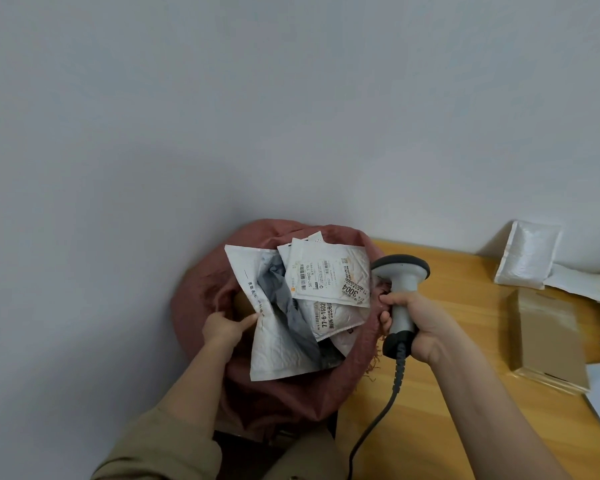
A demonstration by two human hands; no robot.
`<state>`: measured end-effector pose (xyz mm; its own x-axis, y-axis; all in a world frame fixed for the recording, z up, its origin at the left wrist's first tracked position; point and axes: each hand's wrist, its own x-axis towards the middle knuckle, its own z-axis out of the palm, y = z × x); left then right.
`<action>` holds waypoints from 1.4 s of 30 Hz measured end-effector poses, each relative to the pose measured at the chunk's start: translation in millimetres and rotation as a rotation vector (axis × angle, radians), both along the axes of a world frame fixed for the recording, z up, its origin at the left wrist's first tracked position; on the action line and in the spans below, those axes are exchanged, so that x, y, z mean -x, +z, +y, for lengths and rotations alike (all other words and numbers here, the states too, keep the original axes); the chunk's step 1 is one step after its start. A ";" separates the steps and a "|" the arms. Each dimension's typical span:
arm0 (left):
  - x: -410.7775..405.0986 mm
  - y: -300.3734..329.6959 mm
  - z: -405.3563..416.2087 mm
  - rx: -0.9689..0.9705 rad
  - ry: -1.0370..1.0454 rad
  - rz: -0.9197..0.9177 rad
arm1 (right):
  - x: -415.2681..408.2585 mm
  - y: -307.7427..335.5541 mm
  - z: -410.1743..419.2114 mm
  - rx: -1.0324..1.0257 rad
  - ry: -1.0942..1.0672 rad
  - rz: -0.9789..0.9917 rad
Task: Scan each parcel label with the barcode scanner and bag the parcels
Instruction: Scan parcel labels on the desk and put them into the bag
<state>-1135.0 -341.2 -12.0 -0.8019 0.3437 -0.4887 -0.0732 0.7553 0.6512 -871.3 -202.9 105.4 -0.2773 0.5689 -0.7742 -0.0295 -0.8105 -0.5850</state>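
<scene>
The left hand (224,328) is pinching a light, floppy white mailer (281,344) by its edge into the red bag (201,289), while the right hand (418,325) is gripping the barcode scanner (400,289).

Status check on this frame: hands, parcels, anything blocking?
Left hand grips white mailer in red sack. Right hand holds scanner. More parcels wait on table. Nothing blocking.

wooden table (447,393), white mailers (529,254), flat cardboard box (548,341)

Parcel-sorting corner: wooden desk (465,341), mailers (527,254).
</scene>
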 end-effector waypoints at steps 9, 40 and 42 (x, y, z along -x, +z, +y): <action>51.4 64.7 7.6 -0.126 0.268 0.266 | 20.4 30.2 12.1 -0.100 -0.084 0.161; 116.7 156.5 53.8 -0.345 0.172 0.677 | 56.9 97.5 63.1 -0.331 -0.148 0.626; 123.5 152.2 53.2 -0.411 0.311 0.585 | 59.0 101.7 65.5 -0.391 -0.103 0.698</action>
